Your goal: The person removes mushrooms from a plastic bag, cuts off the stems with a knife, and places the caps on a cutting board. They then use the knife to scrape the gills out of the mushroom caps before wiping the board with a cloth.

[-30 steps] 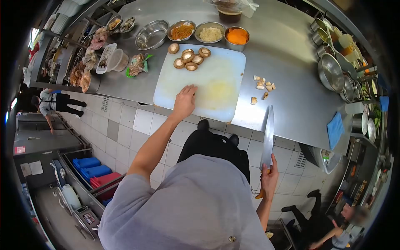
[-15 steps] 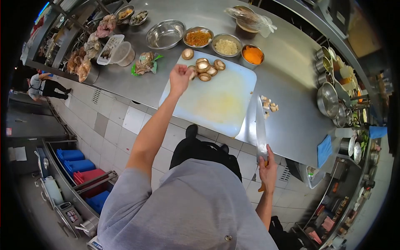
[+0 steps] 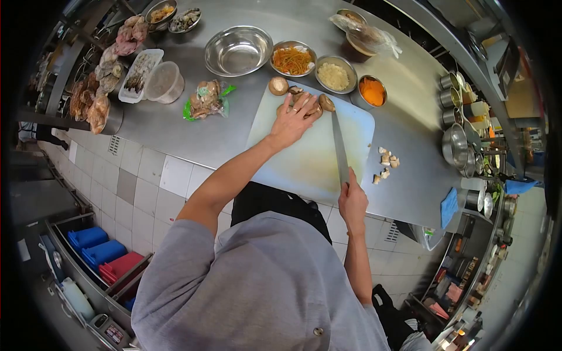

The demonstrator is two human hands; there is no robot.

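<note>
A kitchen with a pale tiled floor (image 3: 144, 167) is shown in the head view, and along it a steel tabletop (image 3: 170, 134) is set, on which a white cutting board (image 3: 298, 161) is laid near the person's body. Brown mushrooms (image 3: 327, 103) are gathered at the far side of the board, partly covered by the left grip (image 3: 291, 121); its fingers are spread over them, and whether any one is pinched cannot be told. By the right grip (image 3: 352, 202) the handle of a knife (image 3: 339, 146) is held closed in the fist. From that grip the mushrooms are found ahead and to the left, so the left one is much the nearer. The blade is pointed away from the body, leaning slightly left, its tip just beside the rightmost mushroom; contact cannot be made out. A single mushroom (image 3: 278, 86) is seen at the board's far left corner. Beyond the board, a large steel bowl (image 3: 237, 61) is placed, then bowls filled with orange shreds (image 3: 293, 60) and pale chopped bits (image 3: 333, 76), and a pot holding orange pieces (image 3: 373, 92). Small pale chunks (image 3: 386, 158) are scattered right of the board.
</note>
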